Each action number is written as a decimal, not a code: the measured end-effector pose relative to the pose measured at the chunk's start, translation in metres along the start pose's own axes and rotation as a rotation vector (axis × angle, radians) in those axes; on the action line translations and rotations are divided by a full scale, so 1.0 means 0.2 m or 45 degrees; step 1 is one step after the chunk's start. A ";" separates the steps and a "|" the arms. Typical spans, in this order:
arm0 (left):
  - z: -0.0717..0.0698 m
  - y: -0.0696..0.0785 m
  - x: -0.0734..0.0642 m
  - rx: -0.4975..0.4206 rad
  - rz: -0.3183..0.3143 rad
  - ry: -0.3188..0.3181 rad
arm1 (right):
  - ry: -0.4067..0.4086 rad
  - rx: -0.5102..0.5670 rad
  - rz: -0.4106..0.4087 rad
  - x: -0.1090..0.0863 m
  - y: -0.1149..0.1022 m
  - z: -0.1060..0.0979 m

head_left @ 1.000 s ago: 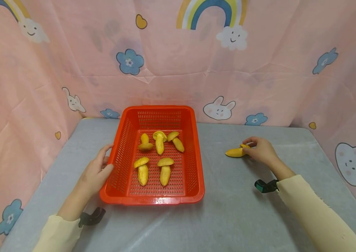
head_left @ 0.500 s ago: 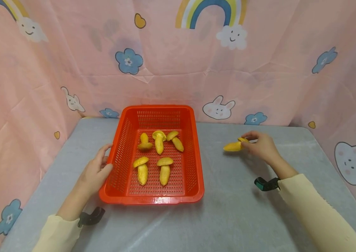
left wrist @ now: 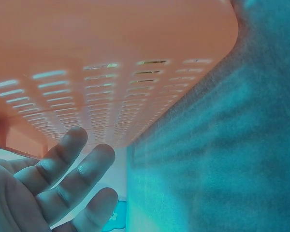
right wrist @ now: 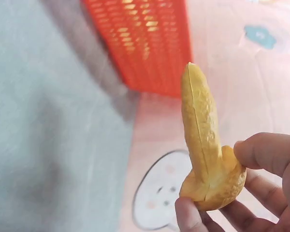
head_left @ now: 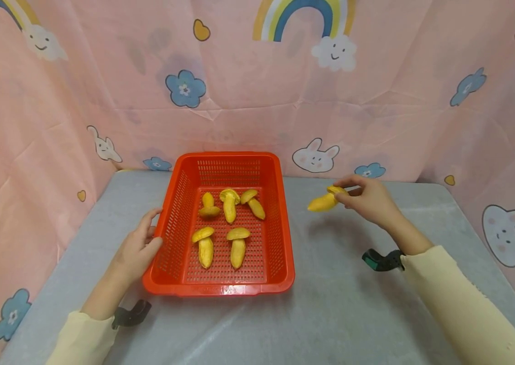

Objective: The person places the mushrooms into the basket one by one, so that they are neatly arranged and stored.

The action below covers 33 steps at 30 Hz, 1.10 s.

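My right hand point(head_left: 367, 200) pinches a yellow mushroom point(head_left: 323, 203) by its cap, raised over the table to the right of the basket. In the right wrist view, thumb and fingertips grip the cap of the mushroom point(right wrist: 201, 130), and its stem points away from the palm. My left hand point(head_left: 134, 253) rests at the left rim of a red plastic basket point(head_left: 218, 290). Seen from the left wrist, several relaxed fingers point(left wrist: 79, 179) lie beside the basket's slotted outer wall point(left wrist: 111, 34). Inside the basket, several mushrooms point(head_left: 237, 248) lie apart in two rows.
The basket stands on a grey table point(head_left: 330, 304), towards its left side. A pink printed cloth point(head_left: 248, 121) hangs behind the table and along both sides. Dark wrist cameras point(head_left: 382, 260) are strapped near both sleeves.
My right hand has lifted the mushroom from the table and carried it up and left, closer to the basket. The left hand and the basket's mushrooms stay in place.
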<state>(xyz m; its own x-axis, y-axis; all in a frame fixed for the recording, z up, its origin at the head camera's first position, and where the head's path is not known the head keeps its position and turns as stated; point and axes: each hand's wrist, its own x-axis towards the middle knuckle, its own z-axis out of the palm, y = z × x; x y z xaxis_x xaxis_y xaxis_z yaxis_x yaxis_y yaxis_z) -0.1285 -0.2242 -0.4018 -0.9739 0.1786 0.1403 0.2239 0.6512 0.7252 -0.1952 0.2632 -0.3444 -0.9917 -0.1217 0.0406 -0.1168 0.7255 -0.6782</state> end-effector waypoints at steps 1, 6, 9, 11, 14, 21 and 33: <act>0.00 0.00 0.00 -0.004 -0.003 -0.002 | 0.008 -0.004 -0.014 0.00 -0.02 0.00; 0.00 0.00 0.00 -0.014 -0.005 -0.004 | 0.024 -0.017 -0.086 0.00 -0.13 0.01; 0.00 0.00 0.00 -0.011 -0.005 -0.002 | -0.009 -0.009 -0.135 0.01 -0.19 0.02; 0.00 0.00 0.00 -0.011 -0.008 -0.002 | -0.047 0.004 -0.183 0.01 -0.22 0.02; 0.00 0.00 0.00 -0.007 -0.008 0.000 | -0.102 0.032 -0.242 0.01 -0.26 0.03; 0.01 0.00 0.00 -0.008 0.002 -0.002 | -0.183 0.063 -0.332 0.03 -0.33 0.08; -0.01 0.01 0.00 -0.054 -0.008 -0.014 | -0.348 0.048 -0.479 0.05 -0.47 0.21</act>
<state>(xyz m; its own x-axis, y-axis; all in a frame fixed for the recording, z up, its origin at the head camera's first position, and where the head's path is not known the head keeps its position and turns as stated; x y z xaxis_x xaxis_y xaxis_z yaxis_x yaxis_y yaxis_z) -0.1272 -0.2243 -0.3998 -0.9746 0.1833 0.1285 0.2161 0.6205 0.7538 -0.1921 0.1647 -0.3108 -0.8299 -0.5493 0.0972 -0.4584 0.5721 -0.6801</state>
